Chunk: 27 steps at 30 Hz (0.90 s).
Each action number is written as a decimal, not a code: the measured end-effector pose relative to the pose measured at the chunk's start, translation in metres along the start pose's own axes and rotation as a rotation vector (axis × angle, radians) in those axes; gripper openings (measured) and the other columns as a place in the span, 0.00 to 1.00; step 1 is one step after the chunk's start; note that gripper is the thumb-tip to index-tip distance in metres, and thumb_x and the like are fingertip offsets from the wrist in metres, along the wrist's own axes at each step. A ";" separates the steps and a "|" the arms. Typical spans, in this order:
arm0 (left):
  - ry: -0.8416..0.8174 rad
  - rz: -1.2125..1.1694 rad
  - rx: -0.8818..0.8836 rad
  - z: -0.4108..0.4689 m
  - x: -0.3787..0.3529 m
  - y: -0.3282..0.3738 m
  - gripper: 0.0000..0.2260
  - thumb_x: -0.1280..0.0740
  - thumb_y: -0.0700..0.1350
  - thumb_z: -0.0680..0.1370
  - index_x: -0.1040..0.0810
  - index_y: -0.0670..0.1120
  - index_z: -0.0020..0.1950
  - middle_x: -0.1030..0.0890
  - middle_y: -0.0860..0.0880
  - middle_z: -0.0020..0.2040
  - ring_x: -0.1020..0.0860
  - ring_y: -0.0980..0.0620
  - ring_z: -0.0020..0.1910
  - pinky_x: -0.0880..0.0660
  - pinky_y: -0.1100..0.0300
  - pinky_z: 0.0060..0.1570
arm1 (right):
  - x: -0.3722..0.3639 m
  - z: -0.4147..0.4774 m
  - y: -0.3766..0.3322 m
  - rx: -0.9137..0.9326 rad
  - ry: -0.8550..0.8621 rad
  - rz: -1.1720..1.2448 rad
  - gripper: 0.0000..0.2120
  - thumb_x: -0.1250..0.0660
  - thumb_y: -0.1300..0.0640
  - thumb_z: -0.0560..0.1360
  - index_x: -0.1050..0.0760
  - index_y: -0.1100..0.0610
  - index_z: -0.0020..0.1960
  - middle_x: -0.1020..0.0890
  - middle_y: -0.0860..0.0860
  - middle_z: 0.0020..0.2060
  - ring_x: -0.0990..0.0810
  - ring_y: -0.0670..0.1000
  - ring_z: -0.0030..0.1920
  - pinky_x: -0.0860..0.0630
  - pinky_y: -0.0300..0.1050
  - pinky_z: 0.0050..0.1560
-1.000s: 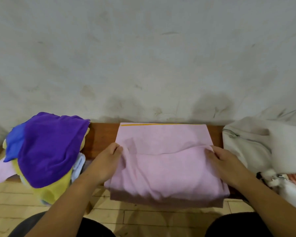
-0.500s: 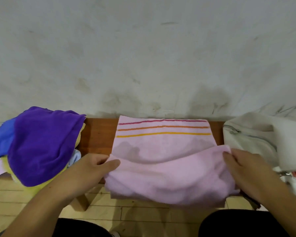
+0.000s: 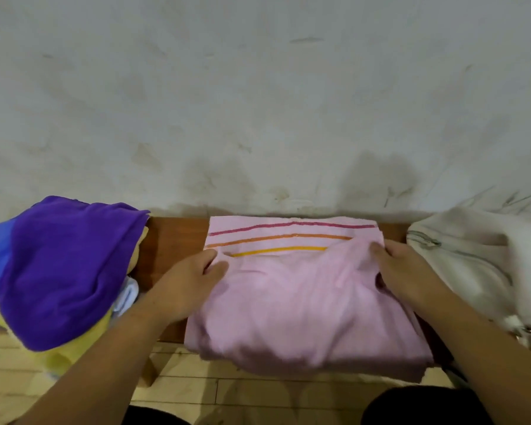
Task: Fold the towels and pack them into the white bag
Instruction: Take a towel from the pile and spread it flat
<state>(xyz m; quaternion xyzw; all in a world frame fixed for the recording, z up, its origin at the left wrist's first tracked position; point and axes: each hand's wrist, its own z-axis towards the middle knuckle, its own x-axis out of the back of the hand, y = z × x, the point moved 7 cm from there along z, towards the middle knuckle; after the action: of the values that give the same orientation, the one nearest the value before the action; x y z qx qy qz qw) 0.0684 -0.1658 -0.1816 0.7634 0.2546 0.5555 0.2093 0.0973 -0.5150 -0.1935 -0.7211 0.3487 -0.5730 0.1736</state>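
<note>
Head view. Left hand and right hand each grip a corner of the near flap of the pink towel. Fingers are curled round the cloth, so both hands are clamped on it.

The towel spans the gap between my hands. It lies on the bench, with its near end hanging off the front edge toward me.

I hold both corners at once so the flap travels square to the far edge; my guess is a one-hand pull would skew it.

The stripes sit just beyond my fingertips: red, orange, yellow. The flap covers the yellow one at both ends and sags between my hands.

Cloth is pale pink, soft and wrinkled, several layers thick at the near edge. I'd call the fold partway done. It needs lining up on the far edge, then flattening.

The white bag is just right of my right hand, close for packing. Its zipper shows, but I can't tell if it's open.

The pile is left of my left hand, purple on top, blue and yellow under it. Probably the towels left to fold.
</note>
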 end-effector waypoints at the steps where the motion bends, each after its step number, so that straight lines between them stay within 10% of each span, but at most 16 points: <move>1: -0.020 0.038 0.002 -0.004 -0.001 -0.002 0.13 0.40 0.54 0.83 0.24 0.47 0.46 0.19 0.49 0.42 0.22 0.51 0.41 0.24 0.55 0.42 | -0.001 -0.002 0.000 -0.002 -0.013 -0.023 0.19 0.45 0.49 0.84 0.23 0.59 0.45 0.17 0.55 0.39 0.19 0.57 0.44 0.24 0.50 0.47; 10: -0.200 0.103 0.055 -0.034 0.008 -0.018 0.12 0.38 0.51 0.82 0.21 0.45 0.47 0.19 0.45 0.43 0.22 0.46 0.41 0.26 0.50 0.42 | -0.002 -0.033 0.005 -0.028 -0.163 -0.189 0.20 0.43 0.52 0.83 0.20 0.63 0.45 0.17 0.59 0.39 0.21 0.56 0.38 0.29 0.45 0.36; 20: 0.342 -0.121 0.116 -0.003 0.036 -0.020 0.07 0.36 0.46 0.79 0.27 0.46 0.44 0.22 0.48 0.37 0.24 0.49 0.37 0.26 0.52 0.39 | 0.016 -0.008 -0.011 0.120 0.220 0.233 0.09 0.37 0.54 0.79 0.17 0.47 0.48 0.15 0.43 0.42 0.18 0.49 0.46 0.20 0.50 0.50; 27: 0.453 -0.010 0.182 0.022 0.031 -0.042 0.04 0.32 0.44 0.78 0.26 0.51 0.48 0.20 0.53 0.42 0.21 0.53 0.40 0.21 0.55 0.42 | -0.003 0.022 -0.002 0.083 0.284 0.107 0.03 0.31 0.55 0.77 0.20 0.48 0.45 0.18 0.42 0.39 0.24 0.39 0.40 0.35 0.29 0.38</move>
<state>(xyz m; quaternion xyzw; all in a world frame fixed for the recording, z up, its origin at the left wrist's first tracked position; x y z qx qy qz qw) 0.0912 -0.1146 -0.1900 0.6339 0.3477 0.6862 0.0798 0.1183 -0.5148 -0.2000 -0.6055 0.3835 -0.6730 0.1824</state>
